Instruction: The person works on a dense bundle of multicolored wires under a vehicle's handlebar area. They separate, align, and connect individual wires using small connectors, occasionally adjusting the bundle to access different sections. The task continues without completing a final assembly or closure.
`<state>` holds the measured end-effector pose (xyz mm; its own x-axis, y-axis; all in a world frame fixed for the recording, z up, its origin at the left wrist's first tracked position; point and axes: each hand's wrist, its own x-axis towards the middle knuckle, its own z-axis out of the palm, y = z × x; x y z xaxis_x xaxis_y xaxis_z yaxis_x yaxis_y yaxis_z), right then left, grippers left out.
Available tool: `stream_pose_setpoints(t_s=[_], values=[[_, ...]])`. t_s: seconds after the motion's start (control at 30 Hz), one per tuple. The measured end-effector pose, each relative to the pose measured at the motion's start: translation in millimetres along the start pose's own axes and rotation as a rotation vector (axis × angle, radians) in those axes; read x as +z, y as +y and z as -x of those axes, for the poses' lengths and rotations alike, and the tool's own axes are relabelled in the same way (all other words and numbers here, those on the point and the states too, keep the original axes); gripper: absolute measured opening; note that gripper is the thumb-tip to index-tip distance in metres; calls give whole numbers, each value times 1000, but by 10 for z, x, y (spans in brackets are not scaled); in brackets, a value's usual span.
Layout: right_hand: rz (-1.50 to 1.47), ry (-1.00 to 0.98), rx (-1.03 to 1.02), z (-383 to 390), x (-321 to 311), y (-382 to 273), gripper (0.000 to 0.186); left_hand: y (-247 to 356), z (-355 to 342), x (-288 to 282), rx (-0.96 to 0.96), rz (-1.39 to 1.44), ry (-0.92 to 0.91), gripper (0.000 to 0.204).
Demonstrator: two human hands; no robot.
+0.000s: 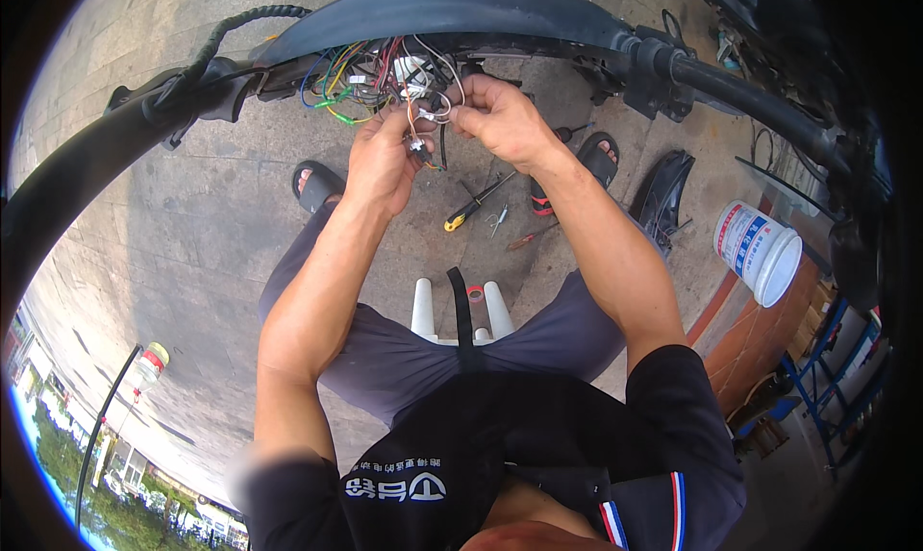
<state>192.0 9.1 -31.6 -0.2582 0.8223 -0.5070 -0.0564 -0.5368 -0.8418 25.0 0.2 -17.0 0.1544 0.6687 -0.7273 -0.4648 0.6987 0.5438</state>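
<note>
A bundle of coloured wires [361,75] with white and green connectors hangs beneath the curved dark panel [442,12] of a vehicle frame. My left hand [380,157] is closed on wires among this bundle, with a small connector [416,147] and its short coloured leads by its fingers. My right hand [495,123], a little higher and to the right, has its fingertips pinched on a pale wire [457,82] near a small dark connector. The exact grip of both sets of fingertips is partly hidden by the wires.
Below my hands lie a yellow-black screwdriver [461,214], a small silver tool [499,220] and another screwdriver [524,238]. A white stool [495,311] is under me. At right are a black plastic part [659,190] and a white bucket [755,253]. Dark tubes [755,109] curve across both sides.
</note>
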Motion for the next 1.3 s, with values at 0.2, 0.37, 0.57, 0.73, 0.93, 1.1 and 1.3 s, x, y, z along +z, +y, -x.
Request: stream_pose_setpoints(t_s=[0.2,0.37,0.57,0.73,0.93,1.1,1.3], values=[[-3,-5,1,11,2,-22,14,3,-8,-3,-3,4,-12,19],[9,-3,2,15,5,-36,14,-4,-18,-9,6,16,-23,18],[6,6,6,10,10,-32,14,-7,-16,-19,-4,15,-26,18],[-8,36,-1,1,10,-13,15,-14,-17,-20,9,-3,-18,17],[-2,26,11,-10,2,18,13,-6,-5,-12,11,-17,-16,16],[-24,35,-10,-22,-5,47,19,5,-2,-18,9,-9,-39,15],[-21,35,-12,-32,-11,70,20,-6,-14,-12,26,20,-31,14]])
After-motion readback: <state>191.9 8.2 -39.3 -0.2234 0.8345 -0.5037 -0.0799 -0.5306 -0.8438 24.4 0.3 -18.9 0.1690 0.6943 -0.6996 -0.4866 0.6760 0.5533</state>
